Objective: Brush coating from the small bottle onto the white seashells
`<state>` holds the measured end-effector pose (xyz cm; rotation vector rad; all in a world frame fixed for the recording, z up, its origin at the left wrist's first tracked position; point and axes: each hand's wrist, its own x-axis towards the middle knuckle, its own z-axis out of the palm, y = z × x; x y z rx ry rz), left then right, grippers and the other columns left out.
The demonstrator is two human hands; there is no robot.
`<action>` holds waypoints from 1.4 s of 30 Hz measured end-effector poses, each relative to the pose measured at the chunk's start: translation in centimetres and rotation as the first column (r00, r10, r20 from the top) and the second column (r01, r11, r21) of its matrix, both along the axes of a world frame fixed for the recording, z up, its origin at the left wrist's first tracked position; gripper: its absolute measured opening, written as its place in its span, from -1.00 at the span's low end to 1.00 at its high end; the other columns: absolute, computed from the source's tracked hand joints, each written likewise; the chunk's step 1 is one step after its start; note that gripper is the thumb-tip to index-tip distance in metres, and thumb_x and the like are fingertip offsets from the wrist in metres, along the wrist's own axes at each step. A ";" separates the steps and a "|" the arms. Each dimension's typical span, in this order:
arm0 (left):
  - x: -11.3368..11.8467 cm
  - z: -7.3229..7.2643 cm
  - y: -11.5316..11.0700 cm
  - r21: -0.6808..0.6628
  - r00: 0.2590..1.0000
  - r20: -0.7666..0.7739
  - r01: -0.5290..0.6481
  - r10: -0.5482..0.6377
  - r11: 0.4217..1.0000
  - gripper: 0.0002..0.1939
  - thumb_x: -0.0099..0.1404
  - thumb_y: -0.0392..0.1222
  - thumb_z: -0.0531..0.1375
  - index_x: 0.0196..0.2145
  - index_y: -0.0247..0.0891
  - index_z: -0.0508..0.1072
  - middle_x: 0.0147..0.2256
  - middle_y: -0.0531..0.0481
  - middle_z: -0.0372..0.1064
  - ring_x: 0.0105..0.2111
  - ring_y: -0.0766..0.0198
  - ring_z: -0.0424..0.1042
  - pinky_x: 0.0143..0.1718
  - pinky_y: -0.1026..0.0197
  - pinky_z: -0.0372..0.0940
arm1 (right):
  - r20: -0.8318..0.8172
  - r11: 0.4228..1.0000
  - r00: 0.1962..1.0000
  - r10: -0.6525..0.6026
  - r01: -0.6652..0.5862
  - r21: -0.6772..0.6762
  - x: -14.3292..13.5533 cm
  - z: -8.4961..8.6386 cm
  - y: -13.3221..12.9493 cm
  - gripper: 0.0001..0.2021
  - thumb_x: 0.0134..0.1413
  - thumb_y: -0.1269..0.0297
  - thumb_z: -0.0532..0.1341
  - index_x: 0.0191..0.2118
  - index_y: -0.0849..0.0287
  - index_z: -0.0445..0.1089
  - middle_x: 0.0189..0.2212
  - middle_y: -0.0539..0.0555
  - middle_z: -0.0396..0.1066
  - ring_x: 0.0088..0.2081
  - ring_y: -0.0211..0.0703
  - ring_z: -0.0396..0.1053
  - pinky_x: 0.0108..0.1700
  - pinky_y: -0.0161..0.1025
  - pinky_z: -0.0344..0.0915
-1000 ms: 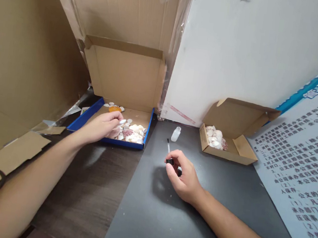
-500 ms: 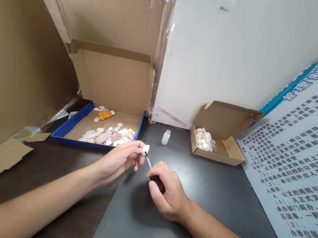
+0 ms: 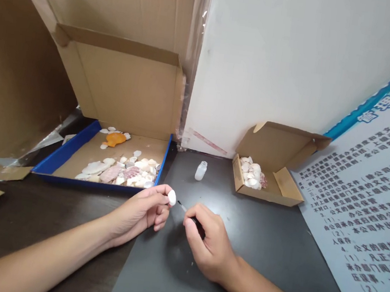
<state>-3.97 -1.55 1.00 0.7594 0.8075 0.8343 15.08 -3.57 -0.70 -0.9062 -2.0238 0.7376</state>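
Between the thumb and fingers of my left hand (image 3: 146, 211) is a small white seashell (image 3: 172, 197), held upright above the table. My right hand (image 3: 209, 241) grips the dark cap of a small brush (image 3: 182, 206), whose thin pale stem and dark tip point up and left toward the shell. A short gap separates the brush tip from the shell. Beyond my hands a small uncapped bottle (image 3: 201, 170) of whitish, translucent look stands on the dark table. Much of the brush's cap is hidden by my fingers.
At the left, a blue-sided box (image 3: 60, 157) with a raised cardboard lid holds many shells and an orange scallop (image 3: 115, 139). A smaller open cardboard box (image 3: 287, 196) at the right holds white shells. A printed poster (image 3: 369, 212) lines the right side.
The brush tip has come away from the shell, leaving a gap. My left hand has turned the shell so its broad white face shows. The camera view has shifted slightly.
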 end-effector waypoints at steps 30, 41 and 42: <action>0.9 -0.5 -1.1 -0.030 0.979 0.148 0.142 -0.137 0.989 -0.92 0.21 -0.32 0.20 -0.40 -0.29 0.32 -0.50 0.10 0.22 -0.62 0.46 0.13 -0.57 0.33 0.12 | -0.118 0.994 0.990 -0.073 0.062 -0.091 0.5 0.6 -3.6 -0.90 0.09 0.46 0.02 -0.35 0.11 0.16 -0.58 -0.12 0.09 -0.57 -0.29 0.08 -0.49 -0.33 0.06; 1.0 -0.8 -1.3 -0.117 0.968 0.221 0.143 -0.115 0.983 -0.92 0.21 -0.29 0.21 -0.37 -0.28 0.34 -0.50 0.10 0.22 -0.64 0.49 0.07 -0.57 0.34 0.07 | 0.088 0.999 0.995 0.037 -0.038 0.015 0.6 1.5 -4.5 -0.88 0.08 0.48 0.04 -0.31 0.13 0.22 -0.51 -0.05 0.23 -0.53 -0.28 0.18 -0.44 -0.33 0.13; 1.0 -0.7 -1.4 -0.124 0.968 0.225 0.142 -0.111 0.982 -0.92 0.21 -0.29 0.21 -0.38 -0.28 0.33 -0.51 0.11 0.21 -0.64 0.49 0.06 -0.57 0.34 0.05 | 0.118 1.000 0.993 0.027 -0.026 -0.008 0.6 1.5 -4.5 -0.88 0.10 0.48 0.04 -0.29 0.13 0.23 -0.50 -0.04 0.25 -0.53 -0.27 0.19 -0.43 -0.33 0.14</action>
